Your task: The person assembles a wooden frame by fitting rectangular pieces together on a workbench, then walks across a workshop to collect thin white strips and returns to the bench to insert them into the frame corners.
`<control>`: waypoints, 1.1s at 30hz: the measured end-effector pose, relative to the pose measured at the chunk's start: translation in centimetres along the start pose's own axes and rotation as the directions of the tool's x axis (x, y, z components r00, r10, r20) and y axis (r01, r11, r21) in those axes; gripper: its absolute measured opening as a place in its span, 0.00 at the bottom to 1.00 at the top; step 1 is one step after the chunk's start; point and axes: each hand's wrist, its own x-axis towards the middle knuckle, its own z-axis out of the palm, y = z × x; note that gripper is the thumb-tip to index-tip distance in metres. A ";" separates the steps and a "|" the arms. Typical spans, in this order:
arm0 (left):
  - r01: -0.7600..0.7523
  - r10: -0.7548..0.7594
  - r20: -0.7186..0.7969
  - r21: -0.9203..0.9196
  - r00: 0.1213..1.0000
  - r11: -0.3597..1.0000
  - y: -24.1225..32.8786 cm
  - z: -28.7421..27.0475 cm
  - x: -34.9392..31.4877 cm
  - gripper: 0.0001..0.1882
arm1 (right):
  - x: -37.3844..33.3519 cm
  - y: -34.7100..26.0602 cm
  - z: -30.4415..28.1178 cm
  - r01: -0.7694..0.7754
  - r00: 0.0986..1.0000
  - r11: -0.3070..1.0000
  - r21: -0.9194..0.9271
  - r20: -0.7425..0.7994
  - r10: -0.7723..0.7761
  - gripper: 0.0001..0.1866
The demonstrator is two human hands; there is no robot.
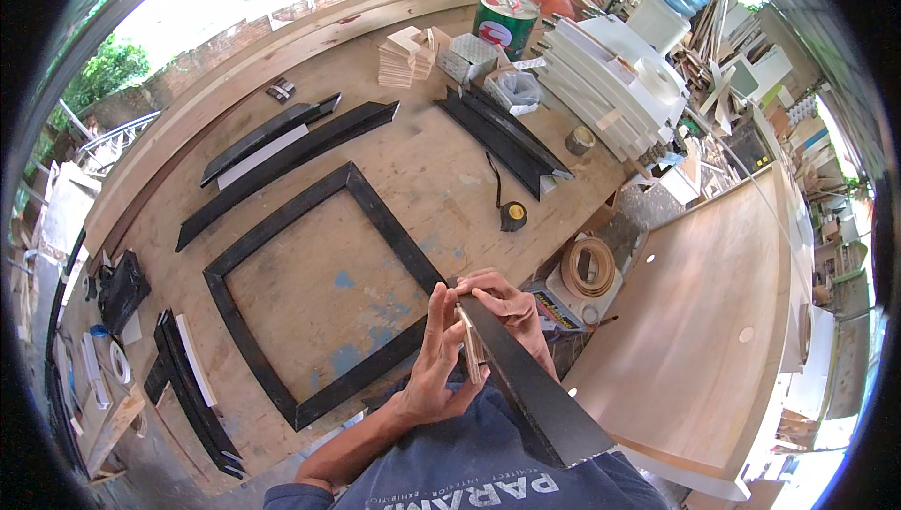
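A black frame strip (530, 383) with an angled far end is held close to my body, slanting down to the right. My right hand (511, 308) grips its upper end from the right side, fingers curled over the top. On the other side my left hand (434, 360) is pressed to the same end, fingers upright and thumb lower down. Bare brown wood (474, 349) shows between left hand and strip; whether it is a separate piece I cannot tell. Just beyond, a black square frame (272, 200) lies flat on the workbench (432, 182), its near right corner hidden by my hands.
More black strips (291, 167) lie at the far left, with others (497, 139) at the far right and near left (192, 397). A tape measure (512, 216), tape roll (580, 141), green can (507, 22) and wood blocks (404, 58) sit around. A wooden panel (694, 313) stands right.
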 end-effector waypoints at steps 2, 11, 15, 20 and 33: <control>0.001 -0.001 -0.011 -0.011 1.000 1.000 -0.1 0.0 0.0 0.52 | 0.1 -0.1 0.1 -0.006 1.000 1.000 0.005 -0.004 0.006 0.38; -0.037 0.038 -0.056 0.025 0.998 0.999 0.7 0.1 0.8 0.46 | 0.1 0.3 -0.1 -0.026 1.000 1.000 -0.006 -0.005 0.026 0.39; 0.043 -0.042 -0.064 0.004 0.997 0.999 1.0 0.0 0.9 0.42 | 0.3 0.3 -0.2 -0.038 0.999 0.999 -0.027 0.007 0.038 0.38; -0.253 0.277 -0.015 0.366 0.961 0.896 2.0 -0.8 2.8 0.44 | 0.0 1.1 -0.5 -0.120 0.993 0.992 0.035 -0.011 0.120 0.36; 0.106 -0.115 -0.669 -0.054 0.735 0.993 -1.2 -8.9 5.5 0.47 | 3.9 9.6 -0.9 -0.410 0.838 0.876 -0.255 -0.485 0.251 0.36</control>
